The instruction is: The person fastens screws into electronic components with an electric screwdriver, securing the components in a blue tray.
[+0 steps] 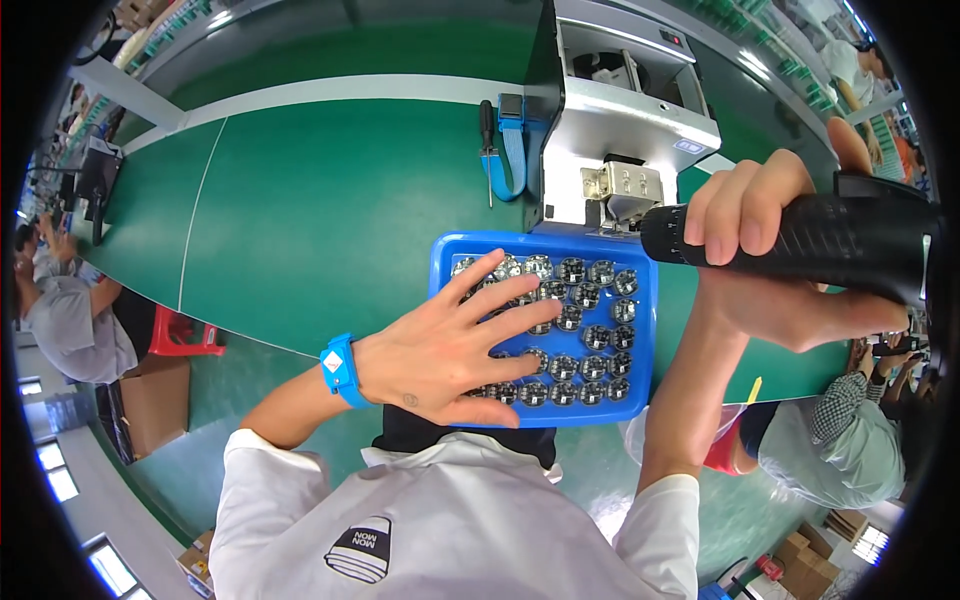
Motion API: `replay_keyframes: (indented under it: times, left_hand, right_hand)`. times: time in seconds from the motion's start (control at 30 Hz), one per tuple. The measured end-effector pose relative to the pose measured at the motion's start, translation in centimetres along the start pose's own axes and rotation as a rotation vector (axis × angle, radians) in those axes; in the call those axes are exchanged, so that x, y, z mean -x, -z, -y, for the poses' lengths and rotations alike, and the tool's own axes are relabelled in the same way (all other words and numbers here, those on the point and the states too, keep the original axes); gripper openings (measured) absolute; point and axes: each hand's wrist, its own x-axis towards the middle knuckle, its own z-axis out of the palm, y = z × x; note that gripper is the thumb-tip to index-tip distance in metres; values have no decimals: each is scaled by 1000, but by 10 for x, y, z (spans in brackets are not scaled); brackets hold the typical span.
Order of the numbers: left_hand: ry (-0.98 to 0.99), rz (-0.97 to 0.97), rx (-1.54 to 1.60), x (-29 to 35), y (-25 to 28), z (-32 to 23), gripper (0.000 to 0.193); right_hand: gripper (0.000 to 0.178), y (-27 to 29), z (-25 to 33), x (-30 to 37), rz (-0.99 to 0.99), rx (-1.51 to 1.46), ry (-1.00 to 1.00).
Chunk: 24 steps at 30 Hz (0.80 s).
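My left hand (440, 350), with a blue wrist strap (341, 370) on its wrist, lies spread over the left half of a blue tray (647, 330). Its fingers rest on or just above several small round dark parts with shiny tops (568, 317), laid out in rows; it hides some of them. My right hand (770, 240) is raised to the right of the tray, fingers wrapped round a black electric screwdriver (830, 238). The tool's ringed front end points left, toward the metal feeder machine (570, 130), and no bit can be made out.
The machine stands on the green table (330, 200) behind the tray. A screwdriver with a black handle (487, 125) and a coiled blue strap (513, 150) lie left of it. People (75, 320) sit at both sides. A red stool (185, 332) and a cardboard box (157, 405) stand lower left.
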Motion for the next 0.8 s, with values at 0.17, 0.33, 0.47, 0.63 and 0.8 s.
replay_keyframes:
  times: [0.17,0.33,0.47,0.63,0.8]
  left_hand:
    - [53,-11,-31,-1,0,1,52]
    - [96,-29,-25,-3,1,1,52]
    - [113,-36,-16,-3,2,2,49]
    - [121,-49,-8,-4,-1,3,48]
    - [130,-67,-3,-6,1,1,45]
  right_hand:
    - [121,1,-7,0,-64,70,62]
    - [121,-3,-6,0,-106,123,83]
    - [119,-3,-9,1,-99,122,17]
    - [118,4,-13,-1,-42,129,-50]
    - [118,1,-7,1,12,182,-122]
